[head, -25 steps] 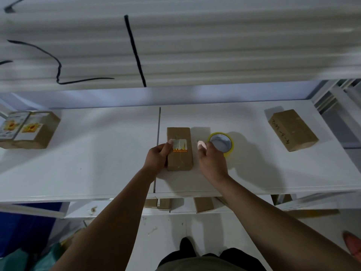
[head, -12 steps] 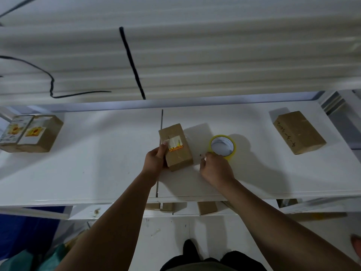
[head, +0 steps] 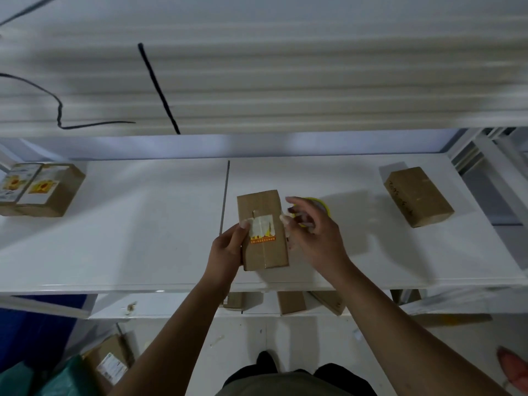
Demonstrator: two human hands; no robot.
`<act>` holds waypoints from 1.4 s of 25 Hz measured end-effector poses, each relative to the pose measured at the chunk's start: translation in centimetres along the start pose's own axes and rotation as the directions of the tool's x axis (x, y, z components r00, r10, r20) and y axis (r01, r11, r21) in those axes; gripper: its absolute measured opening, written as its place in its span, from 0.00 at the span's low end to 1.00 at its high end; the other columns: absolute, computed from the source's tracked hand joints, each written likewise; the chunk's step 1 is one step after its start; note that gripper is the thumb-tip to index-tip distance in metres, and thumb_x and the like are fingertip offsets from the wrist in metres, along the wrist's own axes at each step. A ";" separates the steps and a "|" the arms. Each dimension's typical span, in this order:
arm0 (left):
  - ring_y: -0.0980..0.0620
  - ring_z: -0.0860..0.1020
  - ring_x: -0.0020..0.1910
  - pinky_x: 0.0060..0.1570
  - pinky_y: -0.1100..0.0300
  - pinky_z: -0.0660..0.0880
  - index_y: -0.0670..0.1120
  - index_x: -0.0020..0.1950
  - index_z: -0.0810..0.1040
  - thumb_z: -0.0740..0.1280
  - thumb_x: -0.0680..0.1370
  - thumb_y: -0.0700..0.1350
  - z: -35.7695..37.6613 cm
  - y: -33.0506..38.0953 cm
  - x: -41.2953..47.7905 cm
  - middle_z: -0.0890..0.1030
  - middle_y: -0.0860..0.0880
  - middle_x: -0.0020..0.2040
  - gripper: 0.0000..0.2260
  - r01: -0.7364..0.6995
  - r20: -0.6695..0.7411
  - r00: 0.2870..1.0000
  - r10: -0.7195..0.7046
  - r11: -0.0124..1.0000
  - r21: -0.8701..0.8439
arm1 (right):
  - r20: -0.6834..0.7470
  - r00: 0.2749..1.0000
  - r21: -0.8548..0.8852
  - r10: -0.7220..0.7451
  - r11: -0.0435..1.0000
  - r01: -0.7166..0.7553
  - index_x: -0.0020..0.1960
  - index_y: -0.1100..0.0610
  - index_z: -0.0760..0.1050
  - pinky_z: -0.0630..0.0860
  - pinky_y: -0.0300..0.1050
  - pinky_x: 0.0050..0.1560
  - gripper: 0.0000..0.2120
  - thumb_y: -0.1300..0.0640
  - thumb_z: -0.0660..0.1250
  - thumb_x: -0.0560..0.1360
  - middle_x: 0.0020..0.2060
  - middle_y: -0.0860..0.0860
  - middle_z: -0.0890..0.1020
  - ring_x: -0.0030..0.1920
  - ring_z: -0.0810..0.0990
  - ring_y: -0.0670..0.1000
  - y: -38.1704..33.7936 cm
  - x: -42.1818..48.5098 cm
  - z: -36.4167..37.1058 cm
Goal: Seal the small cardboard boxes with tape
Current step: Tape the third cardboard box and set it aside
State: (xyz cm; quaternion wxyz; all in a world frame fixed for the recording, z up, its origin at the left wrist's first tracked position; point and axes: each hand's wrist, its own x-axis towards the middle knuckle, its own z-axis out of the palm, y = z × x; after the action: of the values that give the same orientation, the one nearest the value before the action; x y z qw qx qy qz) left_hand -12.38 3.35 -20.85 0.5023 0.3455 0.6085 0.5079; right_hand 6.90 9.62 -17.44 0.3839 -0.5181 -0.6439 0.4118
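A small brown cardboard box (head: pixel 264 247) with a white and orange sticker on top is held above the front of the white table (head: pixel 143 238). My left hand (head: pixel 227 248) grips its left side, thumb on the sticker. My right hand (head: pixel 313 234) hovers just right of the box with fingers spread, blurred by motion. Behind that hand, the yellow tape roll (head: pixel 321 205) lies on the table, mostly hidden.
Another brown box (head: pixel 418 197) lies at the table's right. Two stickered boxes (head: pixel 40 190) sit at the far left. More boxes (head: pixel 291 302) rest on a lower shelf under the table edge. A white corrugated wall with black cables rises behind.
The box has been lifted off the table toward me and turned straight. My right hand rose from the table beside the tape roll and spread its fingers.
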 end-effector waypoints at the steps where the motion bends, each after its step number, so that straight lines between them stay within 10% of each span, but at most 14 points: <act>1: 0.46 0.87 0.44 0.37 0.56 0.81 0.57 0.54 0.87 0.63 0.81 0.67 0.6 0.3 -0.6 0.88 0.44 0.48 0.19 -0.015 -0.012 1.000 0.015 1.000 0.004 | -0.015 1.000 0.024 -0.014 1.000 0.014 0.61 0.49 0.84 0.76 0.28 0.48 0.11 0.53 0.74 0.79 0.52 0.41 0.85 0.51 0.83 0.37 -0.4 -0.4 0.0; 7: 0.51 0.88 0.44 0.37 0.62 0.81 0.58 0.53 0.88 0.64 0.84 0.60 4.2 1.1 -3.9 0.89 0.48 0.46 0.14 -0.046 -0.095 0.994 0.045 0.999 -0.005 | -0.146 0.931 0.520 0.333 0.827 -0.214 0.46 0.53 0.88 0.84 0.50 0.51 0.02 0.59 0.77 0.76 0.42 0.56 0.89 0.46 0.87 0.55 -1.6 -3.5 -0.7; 11: 0.51 0.89 0.49 0.42 0.62 0.83 0.61 0.57 0.87 0.64 0.84 0.62 6.5 1.8 -6.3 0.89 0.49 0.51 0.13 -0.023 -0.127 0.992 0.007 0.992 -0.127 | 0.127 0.840 0.765 0.527 0.487 -0.421 0.38 0.50 0.80 0.78 0.52 0.48 0.13 0.62 0.70 0.80 0.44 0.57 0.84 0.46 0.81 0.56 -2.3 -4.3 -1.8; 14: 0.45 0.88 0.55 0.47 0.56 0.85 0.53 0.63 0.85 0.61 0.84 0.63 7.5 2.4 -8.1 0.89 0.45 0.55 0.20 0.027 -0.138 0.989 -0.054 0.981 -0.190 | 0.389 0.779 0.700 0.492 0.392 -0.597 0.50 0.51 0.82 0.82 0.53 0.55 0.02 0.55 0.70 0.80 0.50 0.52 0.87 0.54 0.85 0.57 -2.2 -5.0 -2.6; 17: 0.46 0.88 0.54 0.47 0.54 0.85 0.50 0.62 0.86 0.63 0.82 0.66 7.7 2.5 -9.4 0.89 0.43 0.55 0.23 0.047 -0.162 0.984 -0.081 0.978 -0.204 | 0.585 0.699 0.630 0.412 0.312 -0.711 0.69 0.56 0.80 0.82 0.59 0.63 0.20 0.47 0.69 0.81 0.64 0.57 0.85 0.64 0.84 0.61 -1.5 -6.5 -3.1; 20: 0.47 0.89 0.49 0.41 0.58 0.84 0.51 0.50 0.90 0.74 0.71 0.69 8.9 3.1 -10.6 0.90 0.45 0.49 0.23 0.050 -0.278 0.957 -0.086 0.990 -0.133 | 0.556 0.738 0.646 0.382 0.361 -0.673 0.71 0.51 0.79 0.84 0.53 0.57 0.18 0.47 0.63 0.84 0.63 0.53 0.86 0.63 0.85 0.57 -1.6 -7.8 -1.9; 24: 0.38 0.82 0.64 0.65 0.42 0.79 0.41 0.58 0.87 0.68 0.59 0.72 11.6 4.0 -13.1 0.81 0.31 0.64 0.42 -0.028 -0.406 0.913 -0.050 0.983 -0.182 | 0.522 0.754 0.597 0.399 0.460 -0.657 0.80 0.42 0.67 0.74 0.29 0.53 0.24 0.39 0.52 0.87 0.56 0.30 0.79 0.50 0.81 0.35 -3.1 -10.0 1.3; 27: 0.55 0.88 0.46 0.53 0.48 0.86 0.57 0.50 0.88 0.70 0.71 0.73 8.8 2.9 -12.6 0.90 0.51 0.48 0.23 -0.020 -0.398 0.917 -0.007 0.998 -0.066 | 0.455 0.791 0.617 0.408 0.496 -0.611 0.64 0.50 0.83 0.85 0.46 0.42 0.20 0.40 0.60 0.84 0.54 0.52 0.89 0.51 0.89 0.53 -3.6 -9.7 0.0; 31: 0.59 0.87 0.42 0.38 0.65 0.81 0.55 0.49 0.86 0.57 0.83 0.69 5.1 2.2 -11.2 0.89 0.56 0.43 0.23 0.028 -0.419 0.907 -0.042 0.999 -0.039 | 0.430 0.799 0.616 0.421 0.510 -0.600 0.65 0.56 0.81 0.82 0.63 0.62 0.18 0.46 0.62 0.84 0.59 0.58 0.86 0.60 0.86 0.62 -4.8 -9.3 0.7; 35: 0.53 0.81 0.54 0.59 0.49 0.81 0.57 0.67 0.79 0.53 0.83 0.70 2.2 2.1 -11.7 0.83 0.48 0.62 0.26 0.094 -0.450 0.893 0.029 0.964 0.250 | 0.403 0.823 0.596 0.401 0.567 -0.569 0.63 0.49 0.80 0.81 0.61 0.64 0.11 0.50 0.62 0.86 0.61 0.55 0.86 0.58 0.86 0.57 -5.7 -9.9 2.8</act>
State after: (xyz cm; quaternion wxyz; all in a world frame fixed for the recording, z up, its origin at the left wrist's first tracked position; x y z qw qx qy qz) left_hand -7.50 -6.42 -15.78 0.3060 0.2725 0.7760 0.4795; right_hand 4.01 -1.21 -13.83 0.3454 -0.4430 -0.3111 0.7666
